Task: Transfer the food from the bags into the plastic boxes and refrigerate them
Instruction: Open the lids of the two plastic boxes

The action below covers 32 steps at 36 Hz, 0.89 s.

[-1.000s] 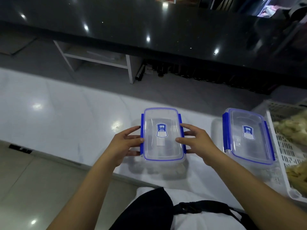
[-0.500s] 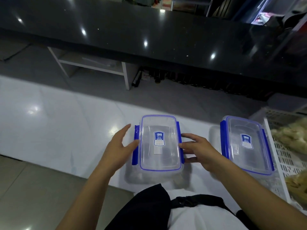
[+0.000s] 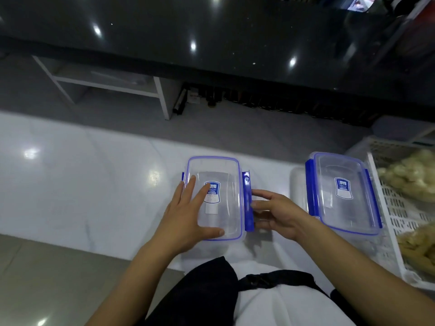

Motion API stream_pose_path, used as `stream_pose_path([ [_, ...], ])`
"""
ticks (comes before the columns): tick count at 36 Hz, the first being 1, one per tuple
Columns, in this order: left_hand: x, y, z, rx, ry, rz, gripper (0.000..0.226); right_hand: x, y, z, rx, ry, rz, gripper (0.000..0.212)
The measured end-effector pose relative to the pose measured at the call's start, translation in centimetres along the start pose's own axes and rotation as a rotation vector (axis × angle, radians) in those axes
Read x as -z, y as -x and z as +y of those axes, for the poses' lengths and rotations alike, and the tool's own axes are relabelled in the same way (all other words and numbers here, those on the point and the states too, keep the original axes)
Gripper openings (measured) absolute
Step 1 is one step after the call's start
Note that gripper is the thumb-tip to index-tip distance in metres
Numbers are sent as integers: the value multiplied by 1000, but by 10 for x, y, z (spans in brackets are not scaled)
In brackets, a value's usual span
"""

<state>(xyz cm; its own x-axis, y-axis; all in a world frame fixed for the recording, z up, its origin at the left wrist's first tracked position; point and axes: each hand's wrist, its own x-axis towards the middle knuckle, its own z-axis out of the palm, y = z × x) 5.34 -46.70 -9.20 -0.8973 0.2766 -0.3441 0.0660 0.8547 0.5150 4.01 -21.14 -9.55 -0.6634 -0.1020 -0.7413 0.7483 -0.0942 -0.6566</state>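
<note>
A clear plastic box (image 3: 226, 170) with a blue-rimmed lid stands on the white counter (image 3: 82, 184) right in front of me. My left hand (image 3: 186, 215) lies flat on its lid with straight fingers. My right hand (image 3: 277, 212) pinches the box's blue right clip (image 3: 247, 191), which stands swung out from the side. A second, closed box (image 3: 341, 191) of the same kind sits to the right. Two bags of pale food (image 3: 409, 175) (image 3: 421, 245) lie in a white slotted basket (image 3: 395, 208) at the far right.
A black glossy counter (image 3: 211, 31) runs across the back, beyond a gap of grey floor. A white shelf frame (image 3: 106, 83) stands under it. The white counter's near edge runs just below the box.
My left hand has moved from the box's left side onto the lid. The right clip has swung outward under my right hand. The view has tilted slightly down.
</note>
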Motion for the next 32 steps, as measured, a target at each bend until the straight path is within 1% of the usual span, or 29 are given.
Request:
stream_pose_path([
  [3, 3, -1, -1, -3, 11, -28, 117, -2, 11, -2, 58, 87, 122, 37],
  [5, 6, 1, -1, 0, 60, -24, 113, -7, 19, -6, 160, 225, 200, 43],
  [7, 8, 5, 0, 28, 171, 6, 108, -13, 27, -13, 276, 371, 230, 47],
  [8, 9, 7, 0, 46, 237, 21, 105, -16, 31, -17, 304, 388, 212, 47],
  [10, 11, 11, 1, 71, 348, 44, 98, -24, 38, -23, 275, 320, 108, 47],
  [12, 13, 15, 2, 78, 426, 66, 93, -31, 41, -29, 179, 208, -6, 47],
  [13, 13, 16, 3, 82, 464, 76, 90, -34, 42, -31, 145, 158, -35, 44],
  [15, 13, 19, 3, 93, 548, 101, 84, -38, 41, -35, 120, 85, -29, 32],
  [16, 14, 20, 4, 103, 599, 112, 82, -39, 40, -36, 112, 59, -8, 29],
  [18, 17, 21, 4, 142, 715, 123, 78, -41, 39, -39, 91, 25, 34, 39],
  [20, 20, 21, 4, 162, 820, 129, 74, -42, 39, -42, 72, 6, 42, 47],
  [24, 30, 19, 4, 186, 968, 137, 61, -42, 43, -47, 82, -14, 58, 43],
  [26, 36, 22, 8, 179, 987, 130, 50, -43, 46, -50, 98, -11, 71, 42],
  [27, 39, 23, 9, 178, 992, 136, 49, -43, 49, -52, 103, -10, 74, 42],
  [29, 45, 26, 10, 177, 1007, 167, 55, -45, 56, -56, 112, -13, 73, 42],
  [32, 56, 32, 9, 165, 1005, 217, 71, -48, 69, -64, 132, -28, 39, 43],
])
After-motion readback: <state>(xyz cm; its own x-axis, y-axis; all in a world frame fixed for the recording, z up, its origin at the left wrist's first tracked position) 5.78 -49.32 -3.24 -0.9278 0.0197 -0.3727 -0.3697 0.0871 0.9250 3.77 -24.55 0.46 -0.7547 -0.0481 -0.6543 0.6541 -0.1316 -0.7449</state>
